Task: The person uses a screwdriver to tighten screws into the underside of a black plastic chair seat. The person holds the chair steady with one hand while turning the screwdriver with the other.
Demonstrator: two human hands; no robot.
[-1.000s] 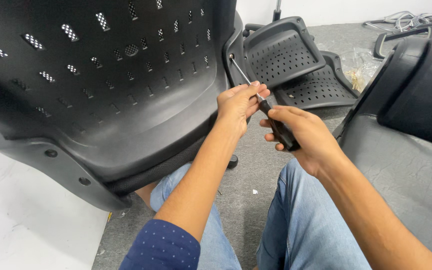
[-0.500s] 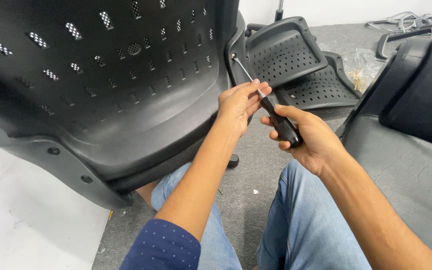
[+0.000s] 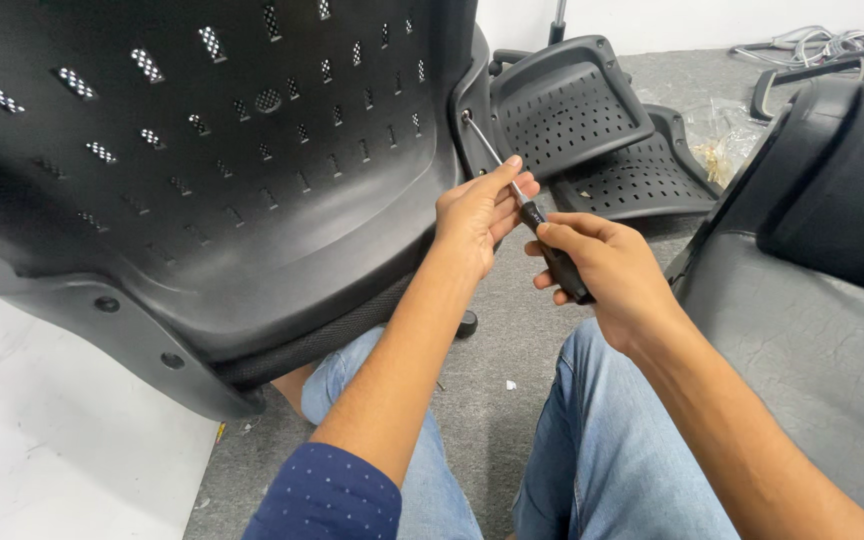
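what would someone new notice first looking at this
The big black perforated chair shell fills the upper left, resting over the person's lap. At centre, the right hand grips a screwdriver with its tip at the shell's right edge, the left hand steadying the shaft. More perforated black chair parts lie on the grey floor behind.

one view only, worn on the head, looking steeply down and forward from close above the lap. the left hand [image 3: 477, 210] and right hand [image 3: 602, 270] sit near centre; the black chair shell [image 3: 202, 200] fills ten o'clock, the grey floor [image 3: 502, 350] runs toward twelve.
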